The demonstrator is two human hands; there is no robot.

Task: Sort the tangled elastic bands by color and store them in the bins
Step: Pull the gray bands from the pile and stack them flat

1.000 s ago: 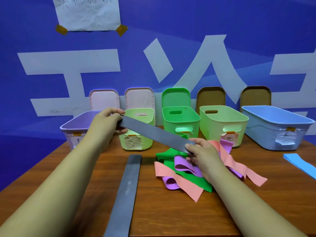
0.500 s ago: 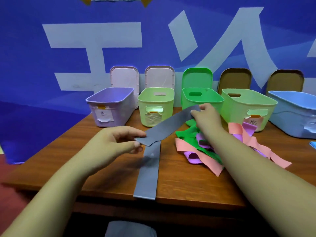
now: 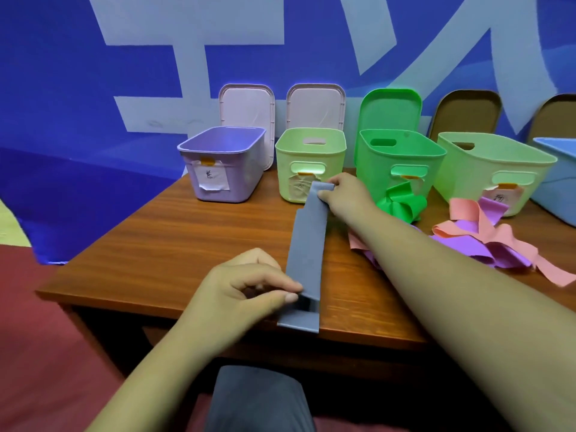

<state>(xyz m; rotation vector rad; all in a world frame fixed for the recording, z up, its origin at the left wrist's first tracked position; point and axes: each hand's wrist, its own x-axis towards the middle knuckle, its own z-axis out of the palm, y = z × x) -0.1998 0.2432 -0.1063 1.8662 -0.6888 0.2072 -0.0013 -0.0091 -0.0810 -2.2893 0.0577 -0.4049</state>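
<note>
A grey elastic band point(image 3: 307, 244) is stretched lengthwise over a second grey band point(image 3: 300, 322) that lies flat on the wooden table point(image 3: 187, 238). My left hand point(image 3: 246, 294) pinches the near end by the table's front edge. My right hand point(image 3: 343, 194) pinches the far end, in front of the light green bin point(image 3: 311, 145). A tangle of pink and purple bands point(image 3: 486, 241) and a curled green band point(image 3: 402, 204) lies to the right, partly hidden by my right forearm. A row of open bins stands behind: purple point(image 3: 221, 145), green point(image 3: 399, 151), another light green point(image 3: 495, 157), blue point(image 3: 558, 145).
Lids lean against the blue wall behind the bins: two pale pink point(image 3: 247, 107), one green point(image 3: 389, 107), two brown point(image 3: 467, 113). The table's front edge runs just beyond my left hand, and my grey-clad knee point(image 3: 258, 400) shows below it. The floor is red.
The held grey band has swung from diagonal to lie lined up over the flat band. My left hand dropped to the table's front edge, my right hand moved left toward the light green bin.
</note>
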